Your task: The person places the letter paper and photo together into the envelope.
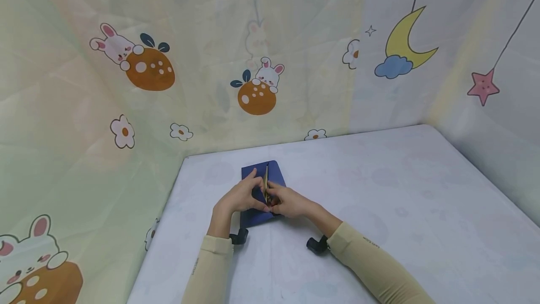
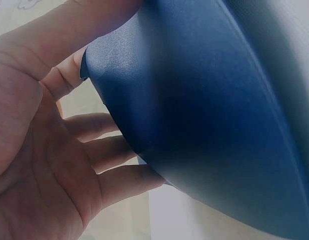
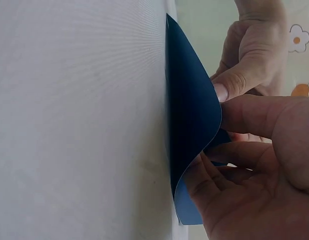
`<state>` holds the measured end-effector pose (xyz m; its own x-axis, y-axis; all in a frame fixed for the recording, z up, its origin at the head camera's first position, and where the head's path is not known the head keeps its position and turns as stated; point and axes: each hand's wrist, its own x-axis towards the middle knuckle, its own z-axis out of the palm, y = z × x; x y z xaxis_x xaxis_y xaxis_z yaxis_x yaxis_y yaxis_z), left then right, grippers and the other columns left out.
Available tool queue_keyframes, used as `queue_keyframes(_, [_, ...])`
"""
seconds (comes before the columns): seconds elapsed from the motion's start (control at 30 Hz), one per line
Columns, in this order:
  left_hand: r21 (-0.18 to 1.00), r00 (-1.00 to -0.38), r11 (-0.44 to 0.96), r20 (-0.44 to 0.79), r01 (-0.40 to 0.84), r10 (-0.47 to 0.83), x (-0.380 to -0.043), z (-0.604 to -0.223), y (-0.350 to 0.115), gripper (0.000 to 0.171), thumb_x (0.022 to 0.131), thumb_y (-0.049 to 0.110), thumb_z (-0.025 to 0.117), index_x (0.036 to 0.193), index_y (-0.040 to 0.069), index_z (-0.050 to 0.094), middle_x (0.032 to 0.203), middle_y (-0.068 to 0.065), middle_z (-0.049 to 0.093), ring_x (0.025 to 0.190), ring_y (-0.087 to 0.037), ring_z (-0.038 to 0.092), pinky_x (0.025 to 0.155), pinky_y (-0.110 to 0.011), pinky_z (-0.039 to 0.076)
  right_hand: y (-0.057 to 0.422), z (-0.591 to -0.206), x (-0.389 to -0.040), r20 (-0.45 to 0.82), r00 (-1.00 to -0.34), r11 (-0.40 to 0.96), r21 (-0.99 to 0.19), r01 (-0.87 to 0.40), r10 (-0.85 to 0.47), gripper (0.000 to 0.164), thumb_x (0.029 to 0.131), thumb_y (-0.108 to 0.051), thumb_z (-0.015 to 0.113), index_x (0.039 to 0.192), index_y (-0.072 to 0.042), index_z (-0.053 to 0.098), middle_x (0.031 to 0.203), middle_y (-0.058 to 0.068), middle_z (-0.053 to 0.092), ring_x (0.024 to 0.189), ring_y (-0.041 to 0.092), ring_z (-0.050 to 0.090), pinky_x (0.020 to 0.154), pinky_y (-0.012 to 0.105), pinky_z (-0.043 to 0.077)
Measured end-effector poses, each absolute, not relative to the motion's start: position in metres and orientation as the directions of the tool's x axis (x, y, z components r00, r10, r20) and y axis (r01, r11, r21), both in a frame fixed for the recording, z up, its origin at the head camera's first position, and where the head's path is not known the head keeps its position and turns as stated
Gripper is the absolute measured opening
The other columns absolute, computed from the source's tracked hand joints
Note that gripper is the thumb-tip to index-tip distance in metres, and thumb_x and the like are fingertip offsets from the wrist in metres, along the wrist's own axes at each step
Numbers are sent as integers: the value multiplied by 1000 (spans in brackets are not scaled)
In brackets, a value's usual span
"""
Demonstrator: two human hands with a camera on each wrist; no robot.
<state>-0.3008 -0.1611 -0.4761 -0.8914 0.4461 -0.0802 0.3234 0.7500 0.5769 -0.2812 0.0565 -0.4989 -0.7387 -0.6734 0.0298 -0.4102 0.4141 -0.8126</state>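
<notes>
A dark blue folder, or something like a folded cover, lies on the table with its edges raised at the middle. Between those edges a narrow yellowish strip shows; what it belongs to is unclear. From the left, my left hand holds one raised edge between thumb and fingers. My right hand pinches the edge on the other side, its fingertips close to the left thumb. In the left wrist view the smooth blue sheet bows outward from the left hand. The right wrist view shows the blue flap curving up off the table.
A pale cloth-covered table extends to the right and toward the front. Printed fabric walls with rabbits, oranges and a moon enclose the back and sides. Black wrist mounts sit under both forearms.
</notes>
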Motion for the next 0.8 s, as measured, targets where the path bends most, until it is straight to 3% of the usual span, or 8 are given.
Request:
queue_keyframes(0.27, [579,-896,752,-81,315,438,-301,-477,-161,49,67,36,99,90,29,57,174,-18,17,156,-47,26,115,-64,38,60,-497,-284,10,-779,457,-805,-378,-627,67,98,-9,70,157,-1,40,171,27,16,105,19,66,85,33,56])
queue_keyframes(0.4, [580,-894,750,-80,317,440,-302,-477,-161,49,66,37,99,91,29,57,173,-19,17,155,-48,26,114,-66,38,65,-495,-287,17,-810,474,-804,-360,-587,66,97,-12,71,156,-1,43,171,26,17,109,22,65,91,39,55])
queue_keyframes(0.63, [565,-880,761,-121,319,459,-302,-477,-158,47,70,39,97,96,30,59,172,-20,21,155,-48,29,113,-67,38,74,-490,-291,19,-849,483,-815,-319,-528,67,98,-19,71,155,1,42,172,21,19,131,34,60,103,49,53])
queue_keyframes(0.8, [512,-872,791,-148,336,466,-301,-481,-154,45,73,43,94,102,30,63,170,-22,26,153,-48,32,115,-67,36,78,-487,-293,27,-858,478,-821,-312,-513,67,99,-21,70,156,1,42,172,21,21,132,36,58,103,51,52])
